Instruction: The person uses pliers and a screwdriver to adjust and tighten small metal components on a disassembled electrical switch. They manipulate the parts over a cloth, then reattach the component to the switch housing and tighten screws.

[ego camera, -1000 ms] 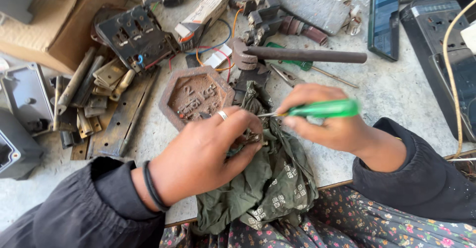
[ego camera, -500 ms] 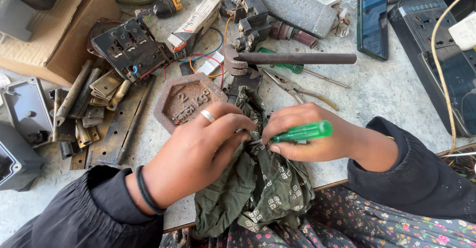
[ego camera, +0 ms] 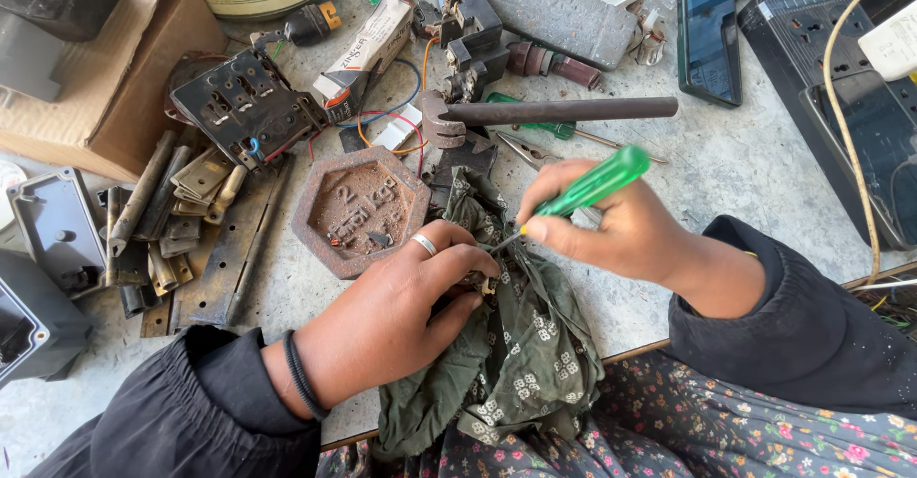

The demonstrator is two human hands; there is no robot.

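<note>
Both hands have slid toward the table's near edge since half a second ago, and the screwdriver now tilts steeper. Right hand (ego camera: 621, 234) is closed round the green screwdriver (ego camera: 592, 184), its tip at a small part pinched in the left hand (ego camera: 401, 311) — mostly hidden, resting on the green cloth (ego camera: 516, 363) at the table edge. That part looks light, stiff and fiddly, best gripped by its sides; the cloth is soft. Just beyond sits a rusty hexagonal weight (ego camera: 358, 212), then a long white-and-red carton (ego camera: 368, 43) — and at far left a brown cardboard box (ego camera: 115, 77).
</note>
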